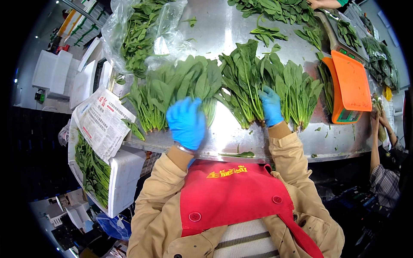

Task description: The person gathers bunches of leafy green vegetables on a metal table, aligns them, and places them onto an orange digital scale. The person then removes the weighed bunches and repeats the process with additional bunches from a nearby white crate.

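My left hand (186, 124), in a blue glove and blurred, is over the stems of a spread of spinach (196, 77). Its palm side is hidden, so any hold there is unclear. My right hand (271, 104), gloved too, reaches in between a dark-leaved spinach bunch (243, 74) and another spinach bunch (298, 93) to its right. Its fingertips touch the stems, and leaves partly cover them. All these bunches lie on the metal table (229, 135) with their leaves pointing away from me and stem ends towards me.
An orange scale (351, 84) stands at the right. Farther back is a metal scale (347, 32) bearing greens, near another person's hand (317, 4). At left are a plastic bag (117, 35) of greens and a foam box (127, 180) under newspaper (103, 122). Another person's hands (379, 116) work far right.
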Action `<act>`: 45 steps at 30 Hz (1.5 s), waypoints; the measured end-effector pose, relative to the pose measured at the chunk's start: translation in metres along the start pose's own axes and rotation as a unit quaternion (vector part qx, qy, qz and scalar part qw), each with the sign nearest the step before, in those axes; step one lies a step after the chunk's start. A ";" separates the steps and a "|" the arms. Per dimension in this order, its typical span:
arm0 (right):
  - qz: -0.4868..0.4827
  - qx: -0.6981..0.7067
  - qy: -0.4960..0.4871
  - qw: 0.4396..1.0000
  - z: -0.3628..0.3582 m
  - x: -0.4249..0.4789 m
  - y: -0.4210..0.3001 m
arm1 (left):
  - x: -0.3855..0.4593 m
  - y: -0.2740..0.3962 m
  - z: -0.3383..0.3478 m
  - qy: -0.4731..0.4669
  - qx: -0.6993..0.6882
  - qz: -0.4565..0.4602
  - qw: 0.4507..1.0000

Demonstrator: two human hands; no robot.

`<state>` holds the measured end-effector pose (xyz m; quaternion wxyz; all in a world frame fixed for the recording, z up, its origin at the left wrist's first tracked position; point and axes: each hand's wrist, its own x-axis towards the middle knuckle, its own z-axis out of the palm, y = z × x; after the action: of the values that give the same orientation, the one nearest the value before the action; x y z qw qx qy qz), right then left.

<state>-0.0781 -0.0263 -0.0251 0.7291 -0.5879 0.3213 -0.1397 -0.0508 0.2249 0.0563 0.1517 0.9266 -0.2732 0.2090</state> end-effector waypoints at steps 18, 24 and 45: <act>-0.174 -0.176 -0.064 0.967 0.004 -0.061 0.009 | 0.022 0.068 0.112 -0.236 -0.662 -0.317 0.637; -0.335 -0.375 0.116 0.856 -0.073 -0.070 -0.065 | 0.031 0.072 0.088 -0.223 -0.625 -0.407 0.628; -0.090 -0.434 0.159 0.882 -0.102 -0.018 -0.033 | 0.028 0.079 0.107 -0.227 -0.536 -0.344 0.737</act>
<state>-0.1503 -0.1033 0.0014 0.3245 -0.8415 0.4075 -0.1432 -0.0415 0.1062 -0.0101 0.6186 0.7425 -0.0295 -0.2553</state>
